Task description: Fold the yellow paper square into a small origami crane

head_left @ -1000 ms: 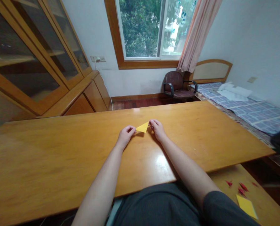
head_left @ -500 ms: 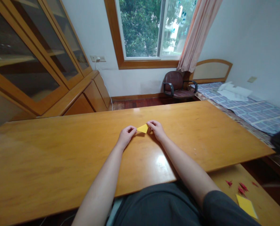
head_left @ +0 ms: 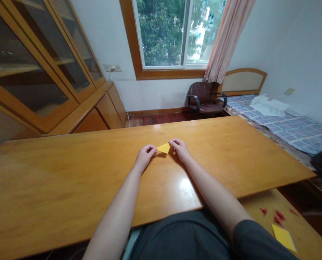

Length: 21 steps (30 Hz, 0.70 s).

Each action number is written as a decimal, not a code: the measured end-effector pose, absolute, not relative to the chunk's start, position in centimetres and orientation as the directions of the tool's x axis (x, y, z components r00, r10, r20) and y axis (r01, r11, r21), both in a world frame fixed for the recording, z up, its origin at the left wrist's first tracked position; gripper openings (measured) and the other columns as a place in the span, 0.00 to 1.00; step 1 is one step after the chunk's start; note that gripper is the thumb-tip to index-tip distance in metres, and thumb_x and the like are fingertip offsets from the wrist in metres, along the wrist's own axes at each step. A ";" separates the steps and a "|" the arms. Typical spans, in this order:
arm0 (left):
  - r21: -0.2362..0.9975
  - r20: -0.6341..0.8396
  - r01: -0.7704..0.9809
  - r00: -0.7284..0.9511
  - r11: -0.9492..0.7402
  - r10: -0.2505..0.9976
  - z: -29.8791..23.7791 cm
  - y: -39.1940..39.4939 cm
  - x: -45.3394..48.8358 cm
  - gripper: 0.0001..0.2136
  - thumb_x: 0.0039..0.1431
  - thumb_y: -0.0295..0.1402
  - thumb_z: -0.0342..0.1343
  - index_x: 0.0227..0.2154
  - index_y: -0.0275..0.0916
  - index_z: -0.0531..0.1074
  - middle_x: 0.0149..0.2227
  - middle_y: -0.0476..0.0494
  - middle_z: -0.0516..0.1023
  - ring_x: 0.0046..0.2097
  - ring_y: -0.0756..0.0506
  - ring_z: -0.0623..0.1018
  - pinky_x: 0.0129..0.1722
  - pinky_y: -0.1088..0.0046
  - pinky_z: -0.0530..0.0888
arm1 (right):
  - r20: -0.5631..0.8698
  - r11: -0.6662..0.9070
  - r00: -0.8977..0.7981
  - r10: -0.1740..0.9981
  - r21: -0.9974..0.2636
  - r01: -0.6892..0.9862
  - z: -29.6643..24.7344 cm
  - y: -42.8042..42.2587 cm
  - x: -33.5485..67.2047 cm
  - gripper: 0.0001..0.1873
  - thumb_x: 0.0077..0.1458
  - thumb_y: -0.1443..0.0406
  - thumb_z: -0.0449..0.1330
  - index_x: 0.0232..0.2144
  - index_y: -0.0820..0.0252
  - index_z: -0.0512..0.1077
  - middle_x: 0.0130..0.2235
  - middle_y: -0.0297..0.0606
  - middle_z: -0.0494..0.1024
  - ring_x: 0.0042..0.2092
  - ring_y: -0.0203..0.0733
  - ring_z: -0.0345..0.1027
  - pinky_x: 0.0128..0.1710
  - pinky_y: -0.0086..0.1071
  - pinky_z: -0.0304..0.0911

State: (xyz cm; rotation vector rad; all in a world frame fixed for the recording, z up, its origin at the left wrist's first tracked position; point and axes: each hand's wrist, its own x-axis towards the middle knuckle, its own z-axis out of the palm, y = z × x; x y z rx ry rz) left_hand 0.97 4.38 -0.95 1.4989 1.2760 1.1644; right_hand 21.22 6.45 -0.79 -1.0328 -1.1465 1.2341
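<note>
A small folded piece of yellow paper (head_left: 164,148), roughly triangular, is stretched between my two hands just over the wooden table (head_left: 77,173). My left hand (head_left: 146,155) pinches its pointed left end between thumb and fingers. At the wider right end, my right hand (head_left: 179,147) grips the upper corner with its fingertips. The paper casts a small shadow on the tabletop beneath it. Its fold details are too small to make out.
On a lower surface at the right lie several small red folded-paper pieces (head_left: 279,215) and a stack of yellow paper (head_left: 284,237). Beyond the table stand a brown armchair (head_left: 203,95) and a bed (head_left: 280,126). A glass-door cabinet (head_left: 69,94) lines the left wall.
</note>
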 end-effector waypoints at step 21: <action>0.966 0.133 0.215 0.060 -0.143 0.989 -0.8 4.3 1.0 0.12 0.53 0.42 0.58 0.28 0.37 0.74 0.29 0.47 0.78 0.34 0.47 0.76 0.37 0.73 0.71 | 0.084 0.080 -0.022 0.996 -0.986 -0.143 -1.0 6.5 21.3 0.18 0.45 0.51 0.65 0.26 0.60 0.73 0.24 0.31 0.69 0.26 0.33 0.58 0.29 0.28 0.55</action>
